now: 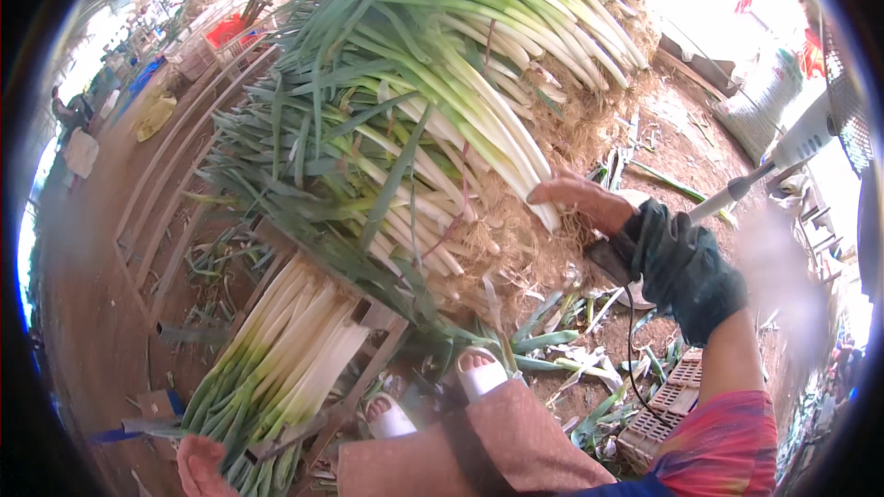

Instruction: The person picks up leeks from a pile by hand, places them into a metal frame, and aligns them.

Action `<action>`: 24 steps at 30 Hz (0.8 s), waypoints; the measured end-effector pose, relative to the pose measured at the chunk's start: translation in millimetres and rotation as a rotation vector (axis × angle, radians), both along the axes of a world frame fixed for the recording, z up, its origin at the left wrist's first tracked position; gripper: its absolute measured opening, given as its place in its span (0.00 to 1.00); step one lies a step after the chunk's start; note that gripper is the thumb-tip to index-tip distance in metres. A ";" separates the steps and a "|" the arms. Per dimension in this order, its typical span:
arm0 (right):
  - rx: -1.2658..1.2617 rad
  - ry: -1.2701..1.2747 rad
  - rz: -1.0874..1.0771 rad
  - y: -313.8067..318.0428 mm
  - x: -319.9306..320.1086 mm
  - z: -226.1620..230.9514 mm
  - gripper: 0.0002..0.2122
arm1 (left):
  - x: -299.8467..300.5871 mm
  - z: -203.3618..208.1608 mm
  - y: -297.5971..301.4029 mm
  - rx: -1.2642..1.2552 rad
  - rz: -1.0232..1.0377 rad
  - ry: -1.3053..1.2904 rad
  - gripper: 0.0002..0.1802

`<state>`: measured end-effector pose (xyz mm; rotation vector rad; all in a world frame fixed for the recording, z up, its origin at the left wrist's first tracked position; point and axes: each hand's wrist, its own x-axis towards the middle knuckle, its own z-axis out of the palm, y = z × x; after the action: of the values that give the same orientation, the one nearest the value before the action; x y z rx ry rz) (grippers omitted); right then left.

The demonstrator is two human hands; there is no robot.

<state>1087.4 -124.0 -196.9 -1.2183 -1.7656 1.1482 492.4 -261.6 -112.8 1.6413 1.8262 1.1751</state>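
A large heap of long green onions (424,161) fills the middle and top of the view, their stringy roots turned to the right. My right hand (585,202), with a dark green cuff (681,267) over the wrist, closes around the root end of a few white stalks (497,129) lying on top of the heap. Part of its grip is hidden. At the lower left, my left hand (203,465) is beside the leafy end of a bundle of cleaner green onions (285,350) resting on a metal frame (378,340). Its fingers are not clear.
Loose leaves (571,359) litter the soil around my white sandals (391,416). A plastic crate (658,414) stands at the lower right, near a thin black cable (632,350). A grey-white wand (764,166) slants in at the right. Curved rails (157,248) lie left.
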 end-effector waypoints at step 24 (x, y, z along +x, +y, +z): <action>-0.456 -0.299 -0.068 -340.0 -108.2 171.4 0.27 | 265.5 -35.0 82.4 -0.370 -0.421 -1.916 0.25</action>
<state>979.2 -464.0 -25.5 -1.7838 -1.7053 1.4372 757.9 -179.2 -147.8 0.1342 0.3185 1.2088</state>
